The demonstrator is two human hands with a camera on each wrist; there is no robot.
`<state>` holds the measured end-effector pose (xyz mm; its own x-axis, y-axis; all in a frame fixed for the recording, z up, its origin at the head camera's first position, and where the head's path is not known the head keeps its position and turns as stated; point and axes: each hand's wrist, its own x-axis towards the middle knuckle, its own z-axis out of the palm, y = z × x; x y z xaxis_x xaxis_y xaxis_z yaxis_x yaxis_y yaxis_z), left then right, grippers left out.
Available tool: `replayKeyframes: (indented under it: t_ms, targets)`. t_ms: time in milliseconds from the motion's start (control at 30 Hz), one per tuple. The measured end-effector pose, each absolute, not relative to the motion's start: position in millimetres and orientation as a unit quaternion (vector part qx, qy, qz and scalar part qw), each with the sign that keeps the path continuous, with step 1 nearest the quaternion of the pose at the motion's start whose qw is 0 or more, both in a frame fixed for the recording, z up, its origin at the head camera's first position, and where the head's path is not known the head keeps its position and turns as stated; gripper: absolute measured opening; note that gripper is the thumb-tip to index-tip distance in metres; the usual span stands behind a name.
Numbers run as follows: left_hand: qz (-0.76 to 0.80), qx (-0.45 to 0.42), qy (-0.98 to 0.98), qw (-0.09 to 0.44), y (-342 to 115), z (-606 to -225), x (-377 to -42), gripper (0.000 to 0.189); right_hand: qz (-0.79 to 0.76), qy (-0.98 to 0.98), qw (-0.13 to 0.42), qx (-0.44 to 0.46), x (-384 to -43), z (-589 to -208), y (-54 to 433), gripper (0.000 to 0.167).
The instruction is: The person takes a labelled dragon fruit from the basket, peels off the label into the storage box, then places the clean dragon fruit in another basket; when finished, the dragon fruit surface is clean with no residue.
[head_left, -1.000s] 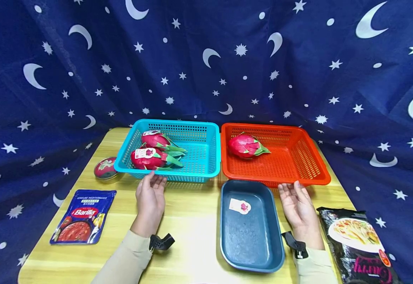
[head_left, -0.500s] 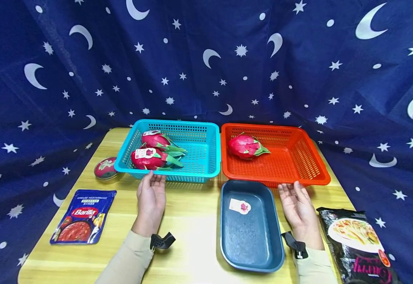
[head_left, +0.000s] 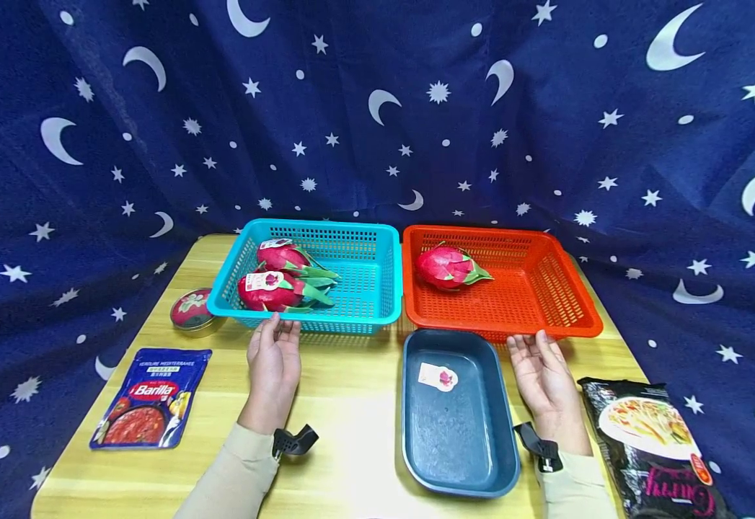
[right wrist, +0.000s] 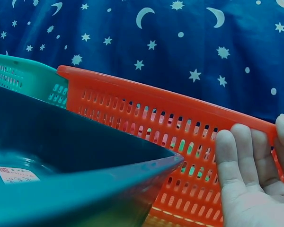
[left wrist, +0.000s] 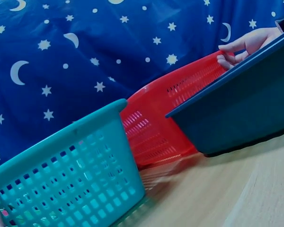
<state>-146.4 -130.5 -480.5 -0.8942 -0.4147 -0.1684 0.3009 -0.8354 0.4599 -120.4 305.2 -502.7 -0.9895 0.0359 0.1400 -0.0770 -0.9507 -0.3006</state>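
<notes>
In the head view, my left hand (head_left: 275,364) holds the front rim of a turquoise plastic basket (head_left: 358,317), thumb at the rim and fingers below it. Two pink dragon fruits (head_left: 267,292) with green leaf tips lie at that basket's left side, both bearing paper labels. My right hand (head_left: 546,375) pinches the front rim of a red plastic basket (head_left: 520,288); in the right wrist view its fingers (right wrist: 244,156) lie against the slotted wall under the rim. A third dragon fruit (head_left: 450,268) rests at the left inside the red basket.
A dark blue tub (head_left: 461,440) with a loose label (head_left: 438,377) inside stands before the red basket, left of my right hand. A Barilla sauce pouch (head_left: 151,398) and a round tin (head_left: 192,312) are at left. A black noodle packet (head_left: 652,440) lies at right.
</notes>
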Motion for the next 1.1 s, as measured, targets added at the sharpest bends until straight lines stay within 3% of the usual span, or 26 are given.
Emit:
replayKeyframes:
  t_ms: [633,833,1100]
  targets:
    - [-0.946,0.120,-0.234,0.191,-132,-484,-145,0.008,0.979,-0.198,0.025,0.030,-111,-495,307,0.028]
    - [-0.946,0.112,-0.239,0.187,-129,-485,-144,0.007,0.941,-0.338,0.008,0.003,-94,-477,314,0.028]
    - [-0.942,0.114,-0.249,0.195,-133,-484,-145,0.006,0.829,-0.557,0.030,0.049,-94,-433,299,0.013]
